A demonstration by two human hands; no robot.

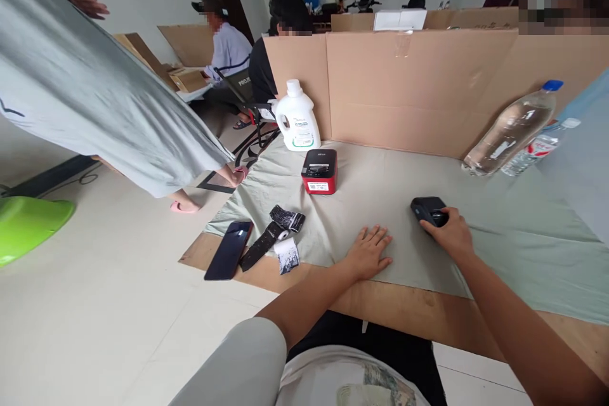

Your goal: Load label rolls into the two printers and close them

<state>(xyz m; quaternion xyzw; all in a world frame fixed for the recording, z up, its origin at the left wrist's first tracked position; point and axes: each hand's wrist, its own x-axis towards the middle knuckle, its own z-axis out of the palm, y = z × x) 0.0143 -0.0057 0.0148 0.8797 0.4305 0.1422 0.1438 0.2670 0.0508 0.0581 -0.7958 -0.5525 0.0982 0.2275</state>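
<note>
I had my right hand [450, 233] clamped on the small black device [427, 209] near the cloth's [476, 203] front edge, my left hand [368, 252] flat with fingers apart beside it, the red printer [319, 171] untouched.

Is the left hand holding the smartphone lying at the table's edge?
No, the left hand lies flat and empty on the grey cloth, well apart from the smartphone further to its left.
</note>
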